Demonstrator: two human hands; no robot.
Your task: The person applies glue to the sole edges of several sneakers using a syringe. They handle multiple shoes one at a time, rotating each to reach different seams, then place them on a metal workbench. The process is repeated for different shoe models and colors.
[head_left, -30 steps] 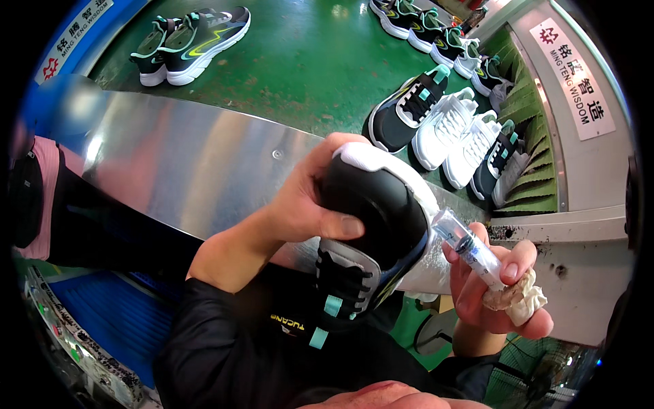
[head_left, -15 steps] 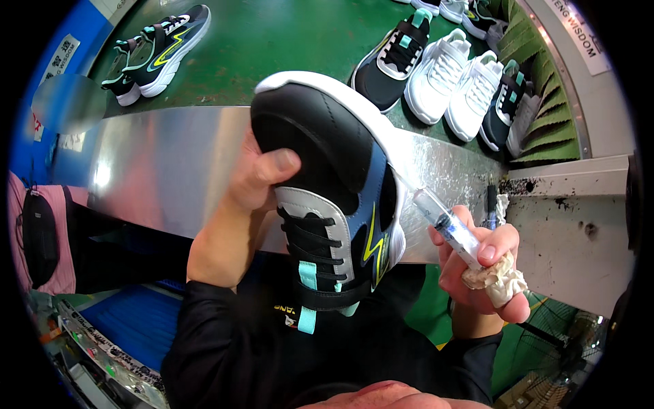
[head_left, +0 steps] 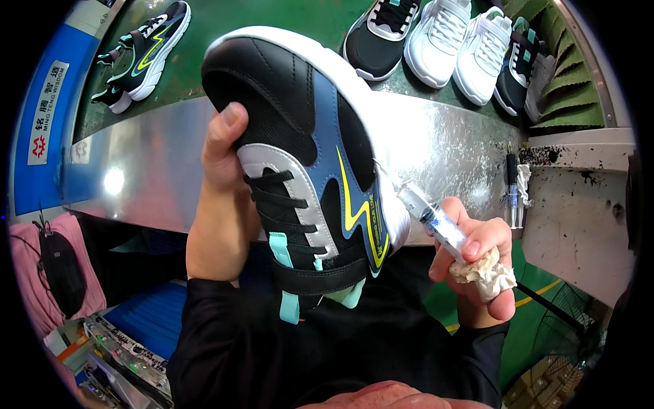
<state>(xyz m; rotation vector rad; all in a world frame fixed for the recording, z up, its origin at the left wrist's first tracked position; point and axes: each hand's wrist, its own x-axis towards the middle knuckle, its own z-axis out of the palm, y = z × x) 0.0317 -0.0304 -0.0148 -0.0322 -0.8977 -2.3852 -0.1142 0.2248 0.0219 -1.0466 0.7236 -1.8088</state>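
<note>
A black and blue sneaker [head_left: 325, 116] with a yellow zigzag, grey lace panel and turquoise tabs is held up in front of me, toe away. My left hand [head_left: 228, 146] grips its left side near the toe, thumb over the upper; the other fingers are hidden behind. My right hand [head_left: 487, 238] is closed round a clear syringe [head_left: 436, 219], with a crumpled white rag [head_left: 485, 274] also tucked in the fingers. The syringe's thin tip points at the seam between the upper and the white sole on the shoe's right side; whether it touches I cannot tell.
Beyond the metal ledge [head_left: 153, 146], a green surface [head_left: 259, 13] carries black-and-turquoise and white sneakers [head_left: 436, 44] at right and a dark pair [head_left: 153, 58] at left. Another syringe [head_left: 512, 191] and a rag [head_left: 524, 183] lie at the ledge's right end. Green flaps [head_left: 575, 82] hang at far right.
The sneaker has shifted left and turned, showing more of its right side. My right hand keeps the syringe near the sole edge. The whole view has shifted, with the shoes behind now higher.
</note>
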